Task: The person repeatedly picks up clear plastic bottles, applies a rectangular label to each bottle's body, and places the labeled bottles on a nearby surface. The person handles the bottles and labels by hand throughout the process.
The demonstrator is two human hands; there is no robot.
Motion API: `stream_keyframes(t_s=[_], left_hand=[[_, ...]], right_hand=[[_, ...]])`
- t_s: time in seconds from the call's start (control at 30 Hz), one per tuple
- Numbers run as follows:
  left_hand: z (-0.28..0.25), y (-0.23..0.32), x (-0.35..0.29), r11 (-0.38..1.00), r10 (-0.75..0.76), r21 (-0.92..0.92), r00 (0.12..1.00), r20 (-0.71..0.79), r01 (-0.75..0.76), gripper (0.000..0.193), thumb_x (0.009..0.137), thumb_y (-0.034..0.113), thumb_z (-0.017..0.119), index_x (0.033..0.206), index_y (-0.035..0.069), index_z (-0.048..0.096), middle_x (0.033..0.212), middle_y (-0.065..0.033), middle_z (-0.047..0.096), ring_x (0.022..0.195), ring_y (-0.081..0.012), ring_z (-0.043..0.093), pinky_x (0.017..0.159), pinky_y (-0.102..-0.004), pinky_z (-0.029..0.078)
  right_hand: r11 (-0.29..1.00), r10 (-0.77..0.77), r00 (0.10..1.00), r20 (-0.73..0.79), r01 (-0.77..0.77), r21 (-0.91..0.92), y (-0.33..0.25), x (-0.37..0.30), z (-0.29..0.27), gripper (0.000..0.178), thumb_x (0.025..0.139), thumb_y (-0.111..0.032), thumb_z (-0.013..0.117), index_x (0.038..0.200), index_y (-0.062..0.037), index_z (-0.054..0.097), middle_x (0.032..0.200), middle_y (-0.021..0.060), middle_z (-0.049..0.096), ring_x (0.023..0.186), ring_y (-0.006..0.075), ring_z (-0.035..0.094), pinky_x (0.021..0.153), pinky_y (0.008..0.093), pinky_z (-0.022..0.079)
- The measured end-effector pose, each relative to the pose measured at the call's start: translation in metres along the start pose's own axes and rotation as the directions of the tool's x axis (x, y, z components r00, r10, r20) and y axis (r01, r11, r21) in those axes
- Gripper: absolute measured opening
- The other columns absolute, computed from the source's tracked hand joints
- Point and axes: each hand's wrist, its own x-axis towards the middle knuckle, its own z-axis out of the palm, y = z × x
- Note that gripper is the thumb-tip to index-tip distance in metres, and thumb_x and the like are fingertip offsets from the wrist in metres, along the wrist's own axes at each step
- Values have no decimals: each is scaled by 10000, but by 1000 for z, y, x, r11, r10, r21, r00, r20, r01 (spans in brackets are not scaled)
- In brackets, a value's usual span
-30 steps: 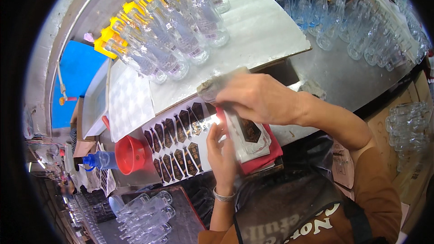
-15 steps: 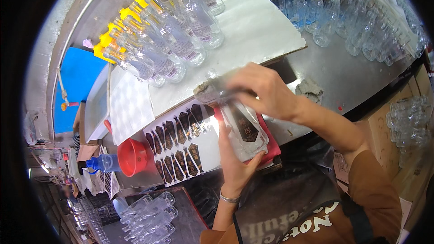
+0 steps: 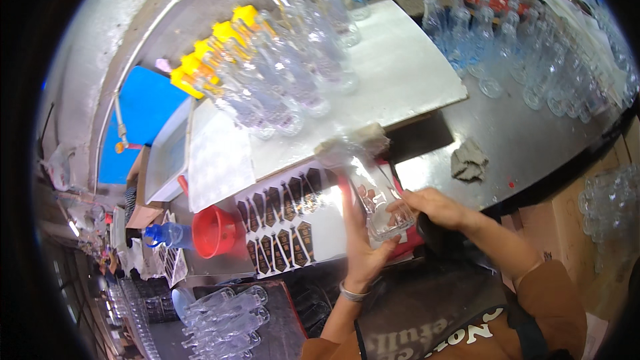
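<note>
A clear glass bottle [image 3: 383, 203] lies tilted between my hands, its base toward me. My left hand [image 3: 363, 253] is wrapped round its left side and lower end, fingers showing through the glass. My right hand [image 3: 437, 208] grips the other side near the base. A dark object [image 3: 440, 237] is beneath that palm; its kind is unclear. The bottle's neck end lies at a greyish cloth-covered rest [image 3: 360, 141], blurred. Red material [image 3: 403, 247] lies under the bottle. Close by on the left, a white sheet [image 3: 330, 240] bears rows of dark tie-shaped labels [image 3: 283, 250].
Several clear bottles [image 3: 287, 73] stand on a white board [image 3: 400, 60], beside yellow pieces [image 3: 230, 30]. More bottles [image 3: 493, 60] stand at the far right. A grey rag [image 3: 469, 160] lies on the metal table [image 3: 507, 140]. At left are a red cup [image 3: 215, 232] and a blue-capped bottle [image 3: 175, 235].
My right hand has moved from the bottle's neck end down to its base. The bottle has turned; the dark label that faced up no longer shows. The whole view has shifted slightly.
</note>
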Motion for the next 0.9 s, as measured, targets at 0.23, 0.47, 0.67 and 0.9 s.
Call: stream_keyframes(t_s=[0.23,0.47,0.67,0.9], left_hand=[[-26,-23,-20,678,230,699,969,91,-227,926,816,182,803,1539,-44,272,1563,-313,307,1433,-461,343,1176,-477,303],[-156,20,78,405,463,896,886,-26,-185,700,895,163,707,1480,-58,392,1505,-264,441,1407,-400,412,1158,-454,324],[-277,9,202,161,218,984,969,-116,81,545,1015,343,475,1454,20,450,1540,-165,437,1468,-395,310,1176,-614,208],[-291,9,161,-50,114,972,968,-223,230,533,1020,408,439,1376,22,531,1505,-165,480,1432,-388,372,1155,-644,219]], right_hand=[[616,-415,907,-71,222,-756,-41,-32,33,369,929,-284,665,1156,7,661,913,171,716,796,352,700,716,416,534],[708,-347,908,-234,90,-701,-39,-34,16,321,879,-219,729,1096,14,686,885,131,725,574,261,629,580,354,509],[732,-380,887,-262,115,-671,-43,-21,25,263,867,-132,723,1077,23,694,825,121,715,524,179,591,512,303,470],[689,-419,869,-265,114,-715,-37,-25,18,245,858,-114,721,1064,17,702,836,122,718,544,182,616,520,299,483]])
